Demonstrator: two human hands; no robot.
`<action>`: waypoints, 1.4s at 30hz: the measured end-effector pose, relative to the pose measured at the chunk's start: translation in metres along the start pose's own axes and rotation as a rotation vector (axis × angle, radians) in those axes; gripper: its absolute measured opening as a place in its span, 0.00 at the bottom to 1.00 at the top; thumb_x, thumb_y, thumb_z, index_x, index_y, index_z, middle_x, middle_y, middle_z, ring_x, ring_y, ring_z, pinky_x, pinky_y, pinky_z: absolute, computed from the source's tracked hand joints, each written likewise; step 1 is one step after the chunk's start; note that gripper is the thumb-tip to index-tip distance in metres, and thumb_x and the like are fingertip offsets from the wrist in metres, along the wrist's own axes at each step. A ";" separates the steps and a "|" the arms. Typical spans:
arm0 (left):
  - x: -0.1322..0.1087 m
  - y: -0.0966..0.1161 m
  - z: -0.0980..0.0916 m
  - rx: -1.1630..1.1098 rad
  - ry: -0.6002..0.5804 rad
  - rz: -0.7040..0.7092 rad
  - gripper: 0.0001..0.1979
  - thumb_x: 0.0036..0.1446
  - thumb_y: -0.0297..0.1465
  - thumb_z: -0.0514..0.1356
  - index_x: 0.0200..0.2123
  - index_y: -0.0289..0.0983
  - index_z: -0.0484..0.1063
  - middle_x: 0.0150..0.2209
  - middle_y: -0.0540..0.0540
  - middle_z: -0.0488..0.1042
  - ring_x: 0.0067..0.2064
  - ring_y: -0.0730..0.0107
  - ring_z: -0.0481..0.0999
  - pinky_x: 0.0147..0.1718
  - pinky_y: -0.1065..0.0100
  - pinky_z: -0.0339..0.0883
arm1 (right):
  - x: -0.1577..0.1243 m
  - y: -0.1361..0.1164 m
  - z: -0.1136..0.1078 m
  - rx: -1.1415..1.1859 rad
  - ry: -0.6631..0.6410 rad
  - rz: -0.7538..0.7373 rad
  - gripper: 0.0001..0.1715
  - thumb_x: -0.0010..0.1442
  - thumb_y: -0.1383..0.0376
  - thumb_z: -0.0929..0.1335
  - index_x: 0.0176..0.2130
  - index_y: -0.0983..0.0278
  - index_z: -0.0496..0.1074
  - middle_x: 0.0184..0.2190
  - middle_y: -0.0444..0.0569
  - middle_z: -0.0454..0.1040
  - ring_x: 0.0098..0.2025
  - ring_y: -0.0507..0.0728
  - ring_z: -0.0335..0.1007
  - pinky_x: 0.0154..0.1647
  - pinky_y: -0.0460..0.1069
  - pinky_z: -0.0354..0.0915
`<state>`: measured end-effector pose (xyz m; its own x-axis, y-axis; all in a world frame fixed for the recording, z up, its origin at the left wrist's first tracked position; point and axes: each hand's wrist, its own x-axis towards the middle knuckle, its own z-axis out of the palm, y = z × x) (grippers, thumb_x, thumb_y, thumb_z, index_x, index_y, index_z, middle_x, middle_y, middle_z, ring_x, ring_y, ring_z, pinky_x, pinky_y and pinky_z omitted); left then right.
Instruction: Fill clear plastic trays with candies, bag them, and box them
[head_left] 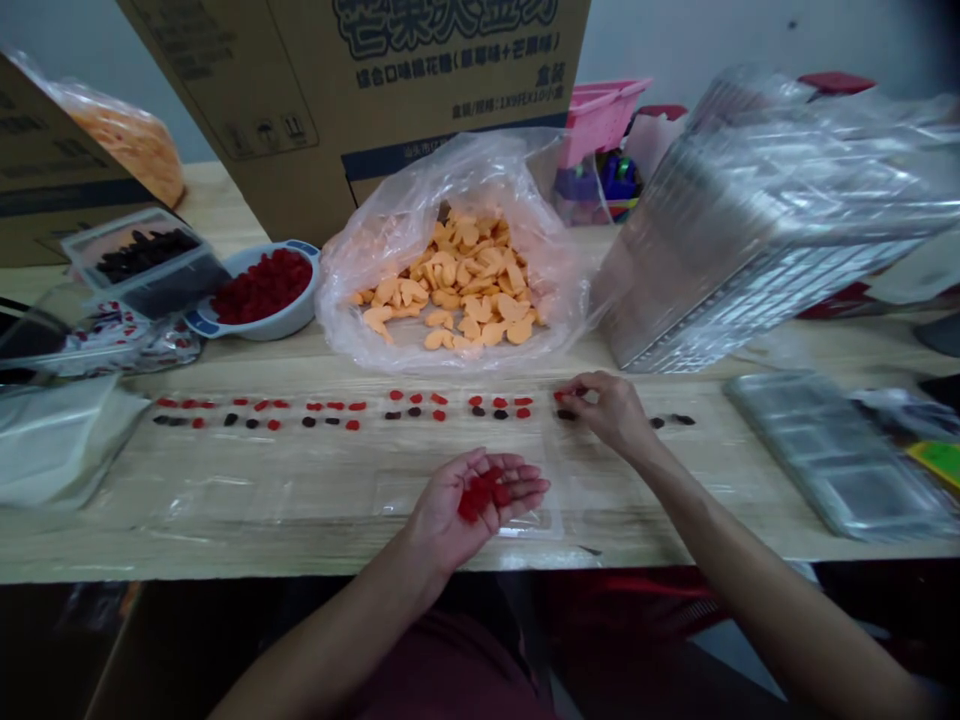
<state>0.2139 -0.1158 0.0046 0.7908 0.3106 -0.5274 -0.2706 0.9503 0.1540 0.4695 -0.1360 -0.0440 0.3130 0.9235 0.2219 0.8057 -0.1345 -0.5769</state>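
My left hand (450,500) is palm up above the front of the table, cupping a small heap of red gummy pieces (481,493). Its fingers are stretched out to the right. Farther up and right, my right hand (611,408) pinches a red gummy piece (559,396) at the rows of sweets. Just below those fingertips lies a dark piece (566,414). Clear plastic trays (255,490) run along the table, with red pieces (416,399) in groups above mixed dark and red ones. More dark pieces (681,420) lie right of my right wrist.
Behind the trays sits an open plastic bag of orange sweets (480,290). Left of it are a bowl of red pieces (300,300) and a tub of dark ones (142,262). Stacked clear trays (697,240) lean at right; more trays (840,450) lie nearer. A carton (300,120) stands behind.
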 end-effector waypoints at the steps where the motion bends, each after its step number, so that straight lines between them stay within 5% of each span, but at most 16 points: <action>1: 0.000 0.001 0.000 -0.014 -0.004 0.002 0.22 0.62 0.33 0.47 0.35 0.23 0.76 0.39 0.29 0.77 0.45 0.52 0.77 0.54 0.54 0.60 | 0.000 -0.001 0.001 -0.032 -0.008 -0.027 0.06 0.52 0.69 0.67 0.27 0.65 0.74 0.26 0.50 0.74 0.30 0.58 0.69 0.35 0.52 0.64; 7: 0.000 0.004 0.004 -0.092 -0.007 0.009 0.32 0.64 0.42 0.42 0.38 0.20 0.75 0.42 0.25 0.75 0.49 0.48 0.74 0.54 0.53 0.59 | -0.021 -0.037 -0.013 0.031 0.079 -0.204 0.07 0.58 0.67 0.66 0.33 0.64 0.75 0.33 0.52 0.73 0.36 0.60 0.69 0.39 0.54 0.65; 12: 0.002 0.000 0.010 -0.103 0.024 0.019 0.32 0.65 0.41 0.41 0.36 0.20 0.76 0.33 0.30 0.77 0.38 0.57 0.77 0.45 0.60 0.64 | -0.064 -0.099 -0.021 0.315 -0.200 -0.325 0.04 0.61 0.65 0.68 0.37 0.63 0.73 0.31 0.48 0.74 0.34 0.56 0.70 0.37 0.51 0.64; 16: 0.004 -0.006 0.012 -0.087 0.082 -0.005 0.30 0.66 0.39 0.42 0.34 0.22 0.76 0.30 0.35 0.77 0.32 0.65 0.75 0.36 0.66 0.65 | -0.085 -0.113 -0.014 0.198 -0.161 -0.354 0.06 0.62 0.68 0.65 0.36 0.64 0.73 0.30 0.48 0.74 0.34 0.56 0.69 0.39 0.53 0.62; 20: 0.008 -0.010 0.013 -0.081 0.032 -0.019 0.29 0.65 0.40 0.43 0.35 0.22 0.76 0.35 0.32 0.77 0.40 0.58 0.77 0.46 0.61 0.65 | -0.073 -0.088 -0.027 0.300 -0.148 -0.237 0.06 0.59 0.69 0.66 0.35 0.63 0.73 0.29 0.45 0.75 0.31 0.54 0.69 0.37 0.50 0.63; 25: 0.013 -0.011 0.009 -0.087 -0.018 -0.032 0.29 0.64 0.40 0.44 0.37 0.20 0.76 0.43 0.26 0.75 0.52 0.47 0.72 0.57 0.54 0.57 | -0.030 -0.022 -0.039 0.132 -0.013 -0.130 0.05 0.56 0.68 0.66 0.32 0.64 0.74 0.29 0.48 0.76 0.30 0.55 0.70 0.33 0.49 0.64; 29: 0.015 -0.009 0.007 -0.084 -0.034 -0.026 0.30 0.64 0.41 0.44 0.38 0.20 0.75 0.44 0.26 0.75 0.52 0.47 0.72 0.58 0.53 0.55 | -0.006 0.019 -0.030 -0.120 -0.051 -0.231 0.07 0.55 0.71 0.65 0.30 0.65 0.74 0.28 0.50 0.75 0.30 0.57 0.70 0.34 0.50 0.63; 32: 0.014 -0.006 0.007 -0.087 -0.046 -0.029 0.32 0.64 0.44 0.43 0.40 0.20 0.75 0.46 0.25 0.74 0.53 0.45 0.71 0.57 0.52 0.56 | -0.004 0.026 -0.023 -0.213 -0.073 -0.324 0.10 0.56 0.72 0.64 0.30 0.66 0.74 0.28 0.52 0.74 0.31 0.58 0.69 0.34 0.52 0.63; 37: 0.012 -0.005 0.007 -0.071 -0.097 -0.044 0.35 0.63 0.48 0.40 0.42 0.22 0.74 0.47 0.26 0.73 0.52 0.47 0.71 0.55 0.53 0.57 | -0.025 -0.016 -0.027 -0.005 0.027 -0.302 0.09 0.60 0.69 0.64 0.34 0.65 0.75 0.33 0.53 0.74 0.34 0.58 0.70 0.35 0.53 0.65; 42: 0.012 -0.010 0.013 -0.110 -0.095 -0.041 0.33 0.65 0.45 0.39 0.36 0.25 0.75 0.34 0.34 0.76 0.38 0.60 0.76 0.44 0.61 0.64 | -0.059 -0.086 -0.025 0.336 -0.208 -0.414 0.09 0.60 0.69 0.67 0.42 0.63 0.73 0.37 0.50 0.75 0.39 0.56 0.71 0.39 0.51 0.67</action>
<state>0.2328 -0.1214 0.0073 0.8493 0.2776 -0.4490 -0.2918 0.9557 0.0388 0.3947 -0.1875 0.0121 -0.1279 0.9307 0.3427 0.6255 0.3439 -0.7004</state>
